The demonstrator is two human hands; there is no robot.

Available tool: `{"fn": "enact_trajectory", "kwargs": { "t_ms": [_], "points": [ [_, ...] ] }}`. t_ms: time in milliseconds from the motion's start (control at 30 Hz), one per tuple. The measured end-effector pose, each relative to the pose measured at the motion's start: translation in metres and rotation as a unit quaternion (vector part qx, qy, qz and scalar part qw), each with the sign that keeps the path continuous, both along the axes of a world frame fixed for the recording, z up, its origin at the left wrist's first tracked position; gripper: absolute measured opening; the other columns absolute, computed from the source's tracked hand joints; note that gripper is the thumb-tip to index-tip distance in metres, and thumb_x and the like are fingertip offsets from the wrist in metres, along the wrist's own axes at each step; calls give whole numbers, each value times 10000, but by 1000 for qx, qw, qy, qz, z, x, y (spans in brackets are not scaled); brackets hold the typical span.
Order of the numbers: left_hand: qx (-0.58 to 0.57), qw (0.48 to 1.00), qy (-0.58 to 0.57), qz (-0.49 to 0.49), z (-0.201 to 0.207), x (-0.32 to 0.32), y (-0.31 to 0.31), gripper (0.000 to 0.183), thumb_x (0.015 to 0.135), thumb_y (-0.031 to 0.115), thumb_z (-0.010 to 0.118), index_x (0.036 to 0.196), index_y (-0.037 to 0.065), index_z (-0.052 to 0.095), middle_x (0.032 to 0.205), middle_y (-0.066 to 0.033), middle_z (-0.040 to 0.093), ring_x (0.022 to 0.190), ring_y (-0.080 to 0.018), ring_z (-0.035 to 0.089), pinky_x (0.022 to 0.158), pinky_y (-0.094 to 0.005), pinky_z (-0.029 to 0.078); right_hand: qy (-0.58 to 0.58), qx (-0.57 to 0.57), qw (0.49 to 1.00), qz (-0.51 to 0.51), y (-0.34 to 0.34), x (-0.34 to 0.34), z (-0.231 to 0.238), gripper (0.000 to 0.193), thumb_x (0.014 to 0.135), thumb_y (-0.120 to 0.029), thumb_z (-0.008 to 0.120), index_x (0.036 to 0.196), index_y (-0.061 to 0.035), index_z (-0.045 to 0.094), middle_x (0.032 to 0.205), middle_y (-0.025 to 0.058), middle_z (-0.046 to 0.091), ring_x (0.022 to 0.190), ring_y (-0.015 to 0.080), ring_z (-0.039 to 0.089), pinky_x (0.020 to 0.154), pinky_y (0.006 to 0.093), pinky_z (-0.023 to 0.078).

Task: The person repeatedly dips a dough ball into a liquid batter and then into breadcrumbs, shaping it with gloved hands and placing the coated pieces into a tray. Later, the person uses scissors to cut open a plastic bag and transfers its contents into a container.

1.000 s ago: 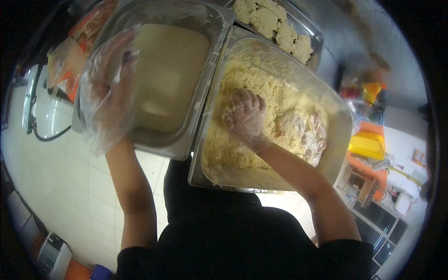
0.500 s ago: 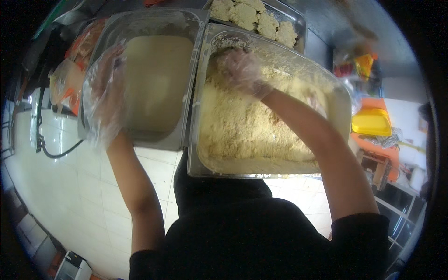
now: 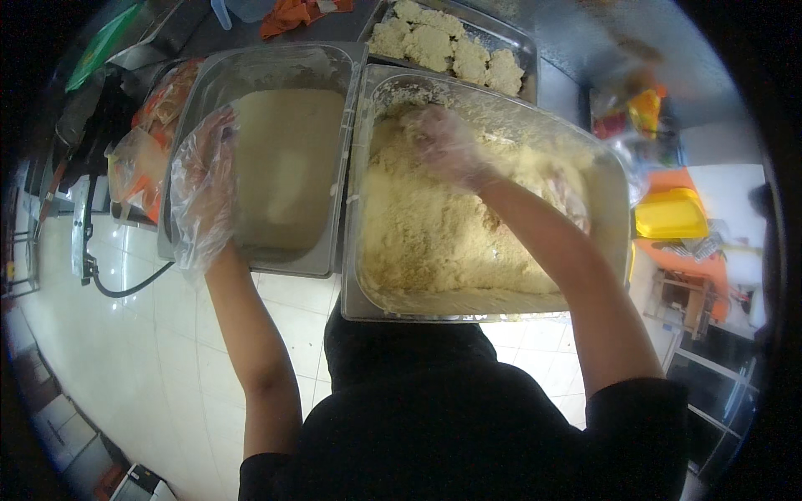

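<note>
My right hand (image 3: 444, 144), in a clear plastic glove, is in the far left part of a tub (image 3: 616, 250) of pale yellow flour (image 3: 434, 225). Motion blurs its fingers, and whether they hold anything is hidden. Partly sunk in the flour, pinkish pieces (image 3: 568, 192) that look like raw meat lie beyond my right forearm. My left hand (image 3: 205, 179) wears a loose, crinkled plastic glove. It hovers at the left side of a second tub (image 3: 330, 263), which holds smooth beige liquid (image 3: 288, 167). Its fingers are loosely extended, with nothing visible in them.
Behind the flour tub, a metal tray (image 3: 530, 63) bears several flour-coated pieces (image 3: 430, 46). Plastic bags with orange contents (image 3: 138, 171) lie left of the liquid tub. An orange cloth (image 3: 292, 15) is at the back. A yellow tray (image 3: 671, 214) sits off to the right.
The whole view has shifted, so the tubs appear lower. My right hand has moved slightly rightward within the flour tub. My left hand stays by the liquid tub's left side.
</note>
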State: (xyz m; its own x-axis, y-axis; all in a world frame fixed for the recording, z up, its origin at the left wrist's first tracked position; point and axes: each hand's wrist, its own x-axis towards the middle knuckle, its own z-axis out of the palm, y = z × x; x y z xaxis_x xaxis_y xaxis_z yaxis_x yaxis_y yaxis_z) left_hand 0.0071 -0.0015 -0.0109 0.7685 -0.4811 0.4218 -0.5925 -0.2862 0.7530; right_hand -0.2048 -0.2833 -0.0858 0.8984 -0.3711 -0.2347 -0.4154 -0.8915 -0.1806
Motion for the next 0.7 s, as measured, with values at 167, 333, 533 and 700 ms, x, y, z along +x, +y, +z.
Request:
{"fn": "enact_trajectory", "kwargs": {
  "t_ms": [167, 333, 533, 700],
  "points": [
    [-5, 998, -63, -25, -1, -1, 2, 266, 965, 222, 645, 1205, 123, 703, 1155, -98, 715, 1128, -288, 650, 1002, -389, 479, 9, -217, 968, 122, -44, -70, -1, 420, 1023, -316, 533, 1423, -193, 568, 1463, 72, 549, 1380, 273, 461, 1186, 386, 342],
    [34, 997, -71, 2, 6, -13, 3, 273, 974, 155, 626, 1225, 57, 672, 1198, -105, 696, 1115, -234, 644, 990, -346, 487, 153, 55, 987, -16, -39, -60, 0, 443, 998, -422, 550, 1363, -185, 635, 1468, 105, 530, 1339, 308, 491, 1173, 388, 355],
    [-23, 997, -58, -39, 7, -10, 1, 248, 970, 232, 635, 1182, 124, 707, 1159, -95, 711, 1112, -286, 649, 991, -385, 479, 166, 70, 983, -43, -25, -19, -11, 324, 968, -367, 613, 1227, -204, 719, 1375, 62, 623, 1316, 283, 511, 1117, 360, 403],
    [-160, 968, 125, -145, -18, 0, 0, 288, 983, 138, 589, 1251, 44, 641, 1249, -134, 669, 1170, -269, 628, 1053, -370, 471, 252, 31, 967, 38, 1, -19, 31, 304, 963, -317, 625, 1179, -130, 727, 1415, 98, 588, 1377, 320, 452, 1175, 387, 341]
  ]
}}
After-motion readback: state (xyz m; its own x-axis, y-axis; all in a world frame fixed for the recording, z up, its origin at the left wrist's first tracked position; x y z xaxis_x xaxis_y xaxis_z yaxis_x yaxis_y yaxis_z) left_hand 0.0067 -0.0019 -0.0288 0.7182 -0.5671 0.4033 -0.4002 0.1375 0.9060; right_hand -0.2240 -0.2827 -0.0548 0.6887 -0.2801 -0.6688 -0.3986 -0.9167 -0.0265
